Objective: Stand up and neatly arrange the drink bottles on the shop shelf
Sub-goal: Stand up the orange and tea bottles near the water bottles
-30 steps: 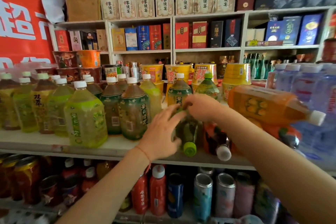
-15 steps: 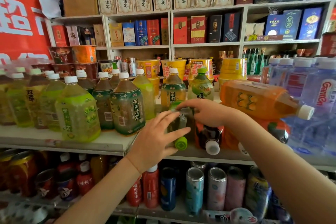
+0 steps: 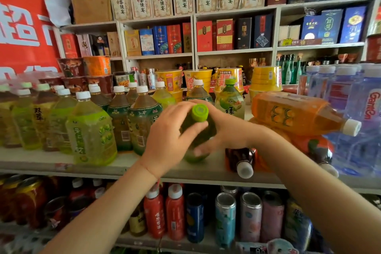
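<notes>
Half a second earlier the green-capped bottle [image 3: 199,130] had lain on its side with its cap toward the shelf's front edge; now it was tipped up, cap [image 3: 199,112] pointing toward the camera, and both hands had closed round it. Its body was blurred and mostly covered, so the label could not be read, and whether its base touched the shelf [image 3: 127,168] could not be told.

The left hand [image 3: 167,140] wrapped the bottle's left side, thumb across the front below the cap. The right hand [image 3: 224,130] held the right side, its fingers curled behind and under, one fingertip showing blurred near the bottle's lower end. The grip of each hand was therefore curled on the bottle, not spread.

Left of the bottle stood rows of upright tea bottles [image 3: 142,121], the farthest ones cut off by the frame edge. Right of it a dark bottle [image 3: 241,161] lay on its side, white cap forward, partly hidden by the right forearm. Above that one an orange bottle [image 3: 299,113] lay across another fallen bottle whose shape was hard to make out. Farther right, water bottles [image 3: 362,113] ran out of frame, blurred.
</notes>
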